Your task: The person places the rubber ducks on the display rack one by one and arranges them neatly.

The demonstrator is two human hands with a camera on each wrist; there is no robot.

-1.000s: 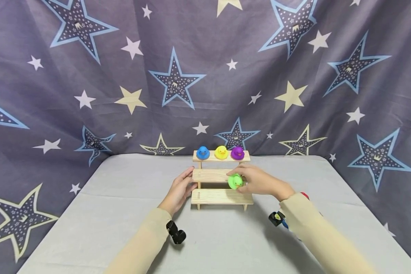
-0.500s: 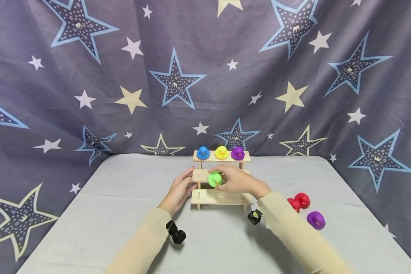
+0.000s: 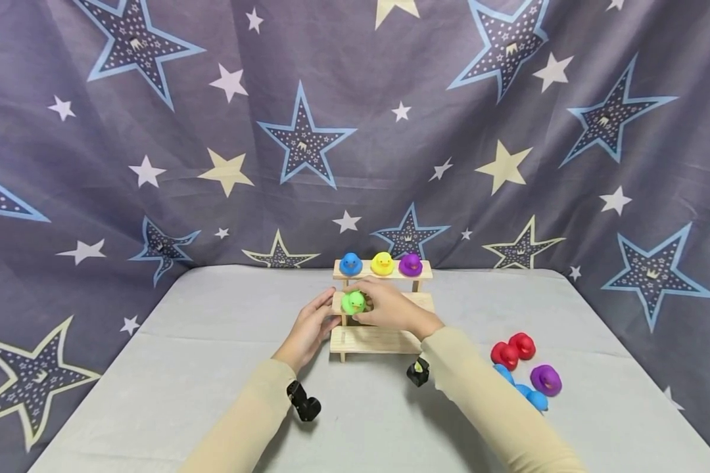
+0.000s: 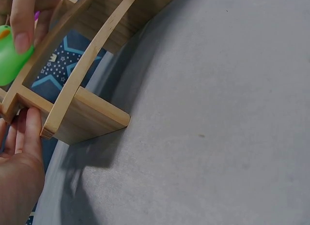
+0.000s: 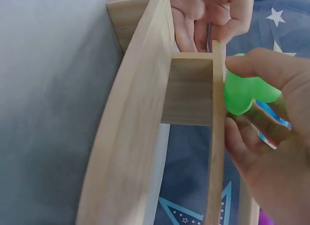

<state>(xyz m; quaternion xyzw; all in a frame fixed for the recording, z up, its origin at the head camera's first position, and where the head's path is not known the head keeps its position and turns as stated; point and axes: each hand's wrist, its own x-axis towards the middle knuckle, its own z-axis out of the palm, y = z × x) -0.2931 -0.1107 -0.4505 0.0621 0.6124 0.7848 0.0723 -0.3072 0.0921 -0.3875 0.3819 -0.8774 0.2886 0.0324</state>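
Here's the green rubber duck, at the left end of the middle step of the wooden stand, close to the front edge! The right hand pinches it between thumb and fingers; the left hand lays nearly straight fingers against the stand's left end. Danger here: a release too near that edge could tip the duck off, and lifting knuckles might clip the blue duck above. The right wrist view shows the side panel under the step; only the head view catches the red ducks toward the table's right edge.
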